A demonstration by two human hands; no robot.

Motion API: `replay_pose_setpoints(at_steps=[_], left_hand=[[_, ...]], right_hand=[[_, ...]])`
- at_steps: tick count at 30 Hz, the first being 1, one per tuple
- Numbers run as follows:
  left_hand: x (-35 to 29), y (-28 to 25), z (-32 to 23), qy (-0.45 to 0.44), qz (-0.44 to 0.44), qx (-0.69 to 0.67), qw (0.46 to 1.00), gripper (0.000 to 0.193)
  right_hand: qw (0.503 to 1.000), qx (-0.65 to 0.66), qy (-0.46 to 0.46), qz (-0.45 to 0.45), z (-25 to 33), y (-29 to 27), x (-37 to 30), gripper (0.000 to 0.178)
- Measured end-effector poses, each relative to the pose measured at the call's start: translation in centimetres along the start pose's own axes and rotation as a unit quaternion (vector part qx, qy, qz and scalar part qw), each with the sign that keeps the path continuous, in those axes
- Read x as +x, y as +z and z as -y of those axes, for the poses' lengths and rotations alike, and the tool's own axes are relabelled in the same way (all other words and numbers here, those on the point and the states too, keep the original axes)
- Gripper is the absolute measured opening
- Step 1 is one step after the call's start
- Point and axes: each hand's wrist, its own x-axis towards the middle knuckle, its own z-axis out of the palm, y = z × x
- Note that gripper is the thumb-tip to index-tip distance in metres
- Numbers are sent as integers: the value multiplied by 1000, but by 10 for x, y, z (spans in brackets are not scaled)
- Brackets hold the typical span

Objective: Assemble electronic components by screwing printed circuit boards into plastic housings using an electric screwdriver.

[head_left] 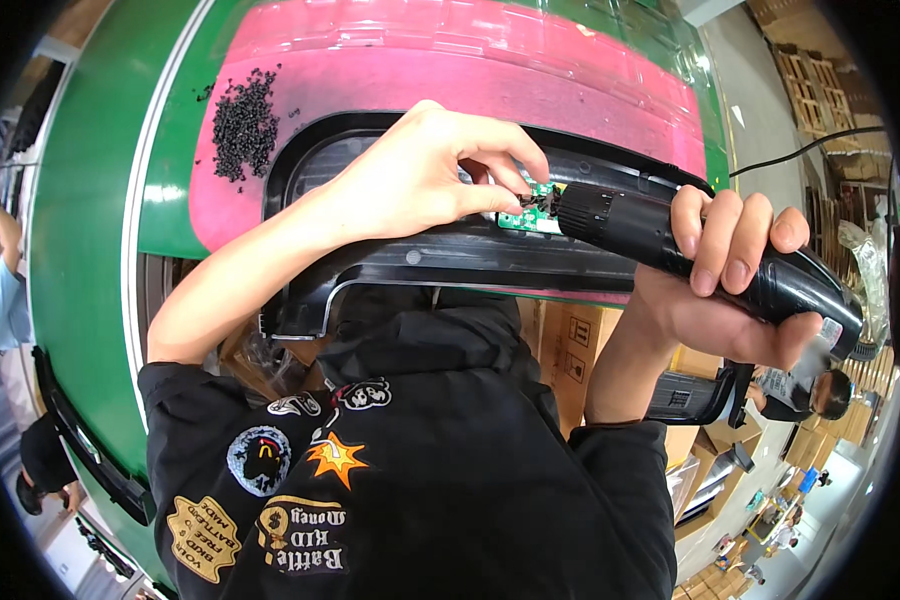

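Note:
In my right hand (735, 255) is a black electric screwdriver (625, 220), the fingers wrapped round its body. It lies slanted, its ribbed nose pointing left over a small green circuit board (515, 222). My left hand (450, 175) pinches small black screws (532, 202) between thumb and fingertips, right at the screwdriver's nose; how many is hidden. The board sits inside a long black plastic housing (410, 275) with raised edges, which lies before me under both hands. The screwdriver's tip and part of the board are covered.
A heap of small black screws (244, 125) lies on the pink mat (370, 75) at the far left. Clear plastic trays (560, 30) stand along the back. The green table (80, 200) extends left, with another black housing (85, 445). Cardboard boxes (575, 355) are below on the right.

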Motion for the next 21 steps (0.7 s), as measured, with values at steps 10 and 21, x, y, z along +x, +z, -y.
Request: replay_pose_setpoints(at_steps=[10, 21], left_hand=[[7, 3, 7, -59, 55, -10, 997, 42], [19, 8, 37, 96, 36, 238, 966, 18]], right_hand=[[995, -28, 10, 96, 5, -11, 9, 55], [971, -203, 79, -101, -1, -68, 18, 47]])
